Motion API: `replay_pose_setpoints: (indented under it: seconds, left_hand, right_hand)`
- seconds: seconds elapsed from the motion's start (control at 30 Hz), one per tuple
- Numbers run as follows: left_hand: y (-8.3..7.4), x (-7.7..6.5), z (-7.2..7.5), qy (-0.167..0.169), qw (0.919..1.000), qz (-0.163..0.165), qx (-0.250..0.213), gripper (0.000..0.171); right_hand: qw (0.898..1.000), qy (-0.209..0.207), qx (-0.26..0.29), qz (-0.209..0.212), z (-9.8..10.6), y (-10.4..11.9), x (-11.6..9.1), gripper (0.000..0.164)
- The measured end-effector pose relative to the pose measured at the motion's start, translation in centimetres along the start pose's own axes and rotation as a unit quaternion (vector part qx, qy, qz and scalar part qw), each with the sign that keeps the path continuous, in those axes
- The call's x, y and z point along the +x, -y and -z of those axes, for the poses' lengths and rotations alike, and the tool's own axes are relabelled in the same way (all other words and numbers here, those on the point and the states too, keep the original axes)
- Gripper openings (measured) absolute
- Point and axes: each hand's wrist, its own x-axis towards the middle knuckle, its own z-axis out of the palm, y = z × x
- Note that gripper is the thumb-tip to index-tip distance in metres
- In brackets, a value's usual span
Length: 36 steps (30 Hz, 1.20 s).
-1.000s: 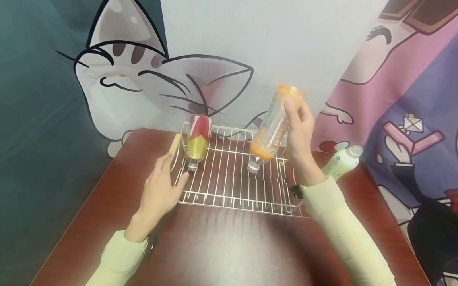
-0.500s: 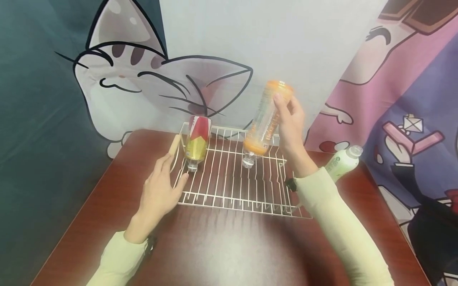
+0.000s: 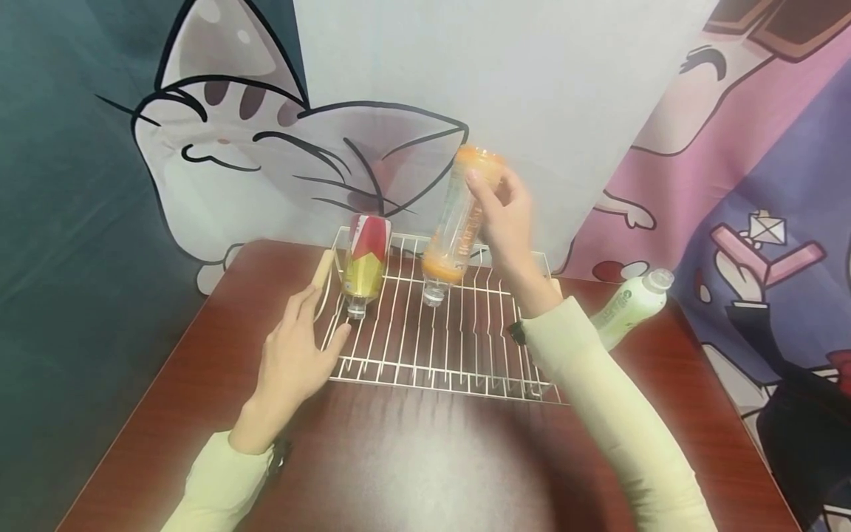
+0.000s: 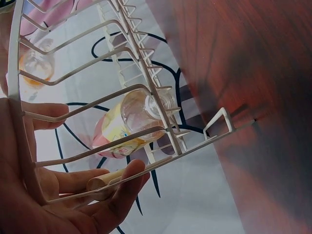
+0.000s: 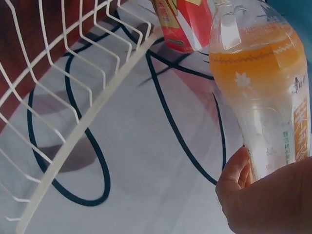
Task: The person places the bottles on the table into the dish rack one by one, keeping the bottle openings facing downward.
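Note:
My right hand (image 3: 508, 218) grips a clear plastic bottle with an orange-printed label (image 3: 459, 214) near its base. The bottle is tilted neck down, its neck in front of the middle of a white wire rack (image 3: 412, 365). Seen from the right wrist, the bottle (image 5: 263, 73) has my thumb and fingers around it. My left hand (image 3: 299, 347) holds the rack's left side; in the left wrist view its fingers (image 4: 129, 178) curl at the side wire and a pale handle (image 4: 105, 180). A red and yellow bottle (image 3: 367, 255) stands neck down in the rack's left part.
A light green bottle (image 3: 631, 307) stands tilted at right on the brown table (image 3: 412, 458), partly behind my right sleeve. Cartoon-printed cloth (image 3: 385, 59) hangs right behind the rack.
My right hand has carried the orange-labelled bottle leftward across the rack, and it leans less now. The left hand and the red and yellow bottle have stayed in place.

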Motion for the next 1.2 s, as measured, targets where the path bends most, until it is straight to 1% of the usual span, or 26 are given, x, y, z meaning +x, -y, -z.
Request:
replay_pose_setpoints:
  seconds: [0.2,0.33,0.47,0.67,0.8,0.93,1.03,1.2]
  left_hand:
    - [0.0,0.1,-0.1,-0.003,1.0000,-0.004,0.000,0.079]
    - [-0.2,0.1,0.1,-0.006,0.9999,-0.008,0.004,0.079]
    - [-0.1,0.1,0.3,-0.006,0.9999,-0.006,0.007,0.079]
    - [0.0,0.0,0.2,0.002,1.0000,-0.003,0.007,0.080]
    - [0.0,0.1,0.1,0.004,1.0000,-0.004,0.008,0.080]
    - [-0.1,0.0,0.2,0.004,1.0000,-0.004,0.008,0.080]
    - [-0.1,0.1,0.2,0.002,1.0000,-0.004,0.006,0.080]
    - [-0.1,0.2,0.1,0.002,1.0000,-0.005,0.003,0.080]
  right_hand:
    - [0.999,0.018,-0.044,-0.012,-1.6,-1.5,-0.4,0.055]
    - [0.996,0.027,-0.074,-0.039,-2.6,-2.3,-0.8,0.058]
    - [0.992,0.032,-0.104,-0.063,-3.5,-3.0,-0.7,0.065]
    - [0.985,0.033,-0.130,-0.108,-3.9,-4.1,-0.4,0.077]
    - [0.983,0.038,-0.136,-0.120,-3.8,-4.9,-0.3,0.079]
    - [0.982,0.039,-0.137,-0.127,-4.0,-5.6,-0.3,0.075]
    - [0.982,0.039,-0.131,-0.129,-4.3,-6.0,-0.2,0.074]
    - [0.983,0.039,-0.118,-0.132,-4.8,-6.7,-0.1,0.076]
